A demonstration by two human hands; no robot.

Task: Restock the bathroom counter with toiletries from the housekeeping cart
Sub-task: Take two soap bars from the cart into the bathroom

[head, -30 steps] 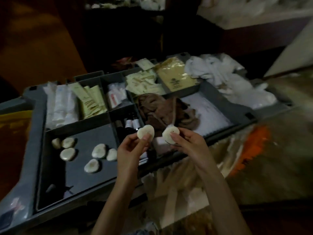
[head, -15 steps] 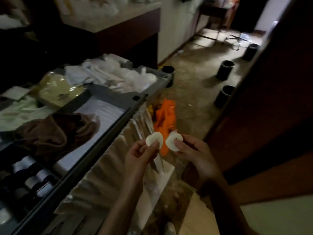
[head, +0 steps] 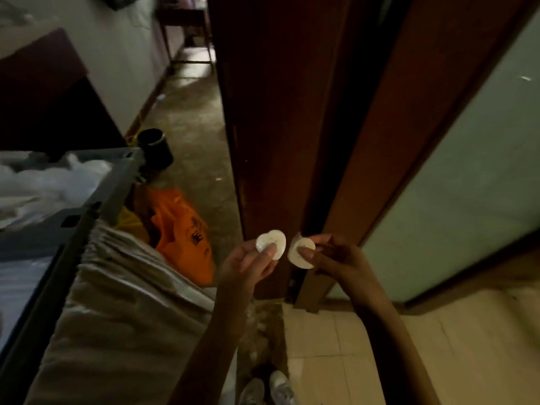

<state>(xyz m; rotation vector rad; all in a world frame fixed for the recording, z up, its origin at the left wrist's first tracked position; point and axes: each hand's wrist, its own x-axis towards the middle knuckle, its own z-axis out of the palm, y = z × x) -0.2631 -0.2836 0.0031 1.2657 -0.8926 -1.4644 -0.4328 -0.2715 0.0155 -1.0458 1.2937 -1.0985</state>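
Swung right since last frame: housekeeping cart [head: 87, 217] now off at 9 o'clock. Left hand [head: 248, 264], fingers [head: 268, 251] clamped on left soap disc [head: 273, 241]. Right hand [head: 336, 258] pinches right soap disc [head: 301, 258] just beside, at 3 o'clock. Orange bag [head: 181, 229] at 10 o'clock, black bin [head: 155, 149] beyond, door frame [head: 277, 112] at 12.

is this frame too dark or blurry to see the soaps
Head view: dim, light mostly on the tiled floor and frosted panel; left soap and right soap show pale and fairly sharp against the dark door; the cart at left is smeared; wide-angle bends the door edges.
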